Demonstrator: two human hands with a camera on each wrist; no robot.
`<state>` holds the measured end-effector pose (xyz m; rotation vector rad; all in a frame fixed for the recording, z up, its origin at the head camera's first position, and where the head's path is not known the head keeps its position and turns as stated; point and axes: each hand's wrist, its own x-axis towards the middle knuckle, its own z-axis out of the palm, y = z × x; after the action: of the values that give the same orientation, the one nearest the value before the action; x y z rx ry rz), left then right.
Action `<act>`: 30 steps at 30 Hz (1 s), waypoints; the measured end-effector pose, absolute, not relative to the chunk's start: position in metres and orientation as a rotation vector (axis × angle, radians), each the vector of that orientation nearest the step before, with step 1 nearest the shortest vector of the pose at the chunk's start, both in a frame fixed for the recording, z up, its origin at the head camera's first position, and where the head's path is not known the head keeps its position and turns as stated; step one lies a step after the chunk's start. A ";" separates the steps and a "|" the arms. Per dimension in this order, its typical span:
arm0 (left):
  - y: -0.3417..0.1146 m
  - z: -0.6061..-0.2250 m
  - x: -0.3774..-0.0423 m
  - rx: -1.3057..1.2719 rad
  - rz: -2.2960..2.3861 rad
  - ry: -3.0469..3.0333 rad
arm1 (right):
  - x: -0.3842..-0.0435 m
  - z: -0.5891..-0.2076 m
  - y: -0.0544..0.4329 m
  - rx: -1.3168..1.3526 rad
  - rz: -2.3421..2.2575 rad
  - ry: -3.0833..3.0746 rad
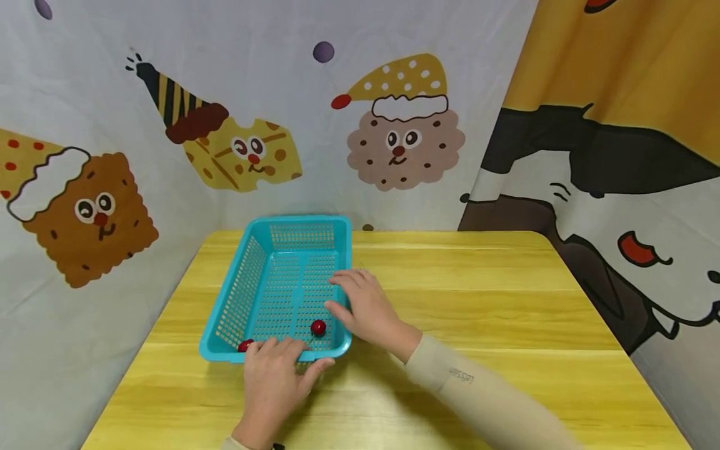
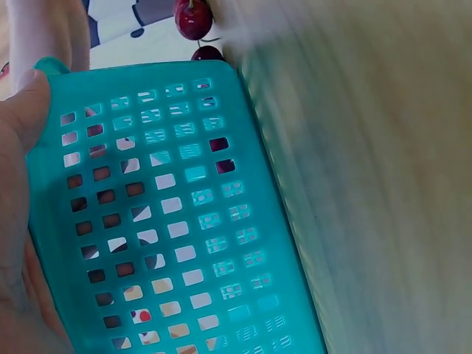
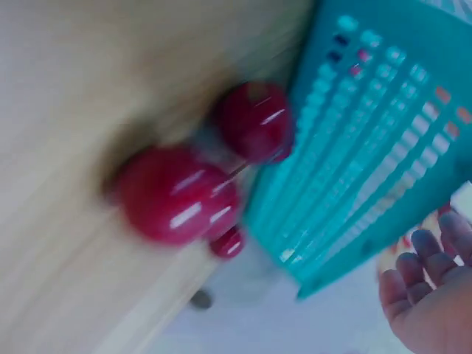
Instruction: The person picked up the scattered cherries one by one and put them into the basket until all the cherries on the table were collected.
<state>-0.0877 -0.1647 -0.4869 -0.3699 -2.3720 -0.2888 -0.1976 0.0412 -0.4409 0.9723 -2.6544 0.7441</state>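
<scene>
A turquoise plastic basket with perforated sides stands on the table. One red cherry lies inside near its front right corner, and another cherry shows by the front wall, partly covered by fingers. My left hand grips the near rim, fingers bent over it and thumb along the outside. Over the right rim reaches my right hand, its fingers loosely spread and holding nothing. Several cherries rest on the table against the basket's outer wall in the right wrist view; the right hand and arm hide them from the head view.
The yellow wood-grain table extends to the right of the basket. Behind it hangs a white cloth printed with cartoon biscuits and cheese. A cartoon-patterned curtain hangs at the right.
</scene>
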 end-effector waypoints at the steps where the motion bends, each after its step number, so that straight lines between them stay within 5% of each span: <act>1: -0.165 -0.487 -0.087 -0.363 -0.289 -2.382 | -0.197 -0.443 0.051 0.936 0.762 -2.654; 12: -0.165 -0.484 -0.085 -0.284 -0.270 -2.523 | -0.173 -0.463 0.129 0.878 0.741 -2.886; 30: -0.165 -0.488 -0.086 -0.304 -0.286 -2.494 | -0.161 -0.490 0.126 0.992 0.560 -2.868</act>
<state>-0.0860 -0.1654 -0.4879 -0.3043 -2.4937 -0.2863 -0.1609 0.1257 -0.4900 0.9917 -2.8678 0.5602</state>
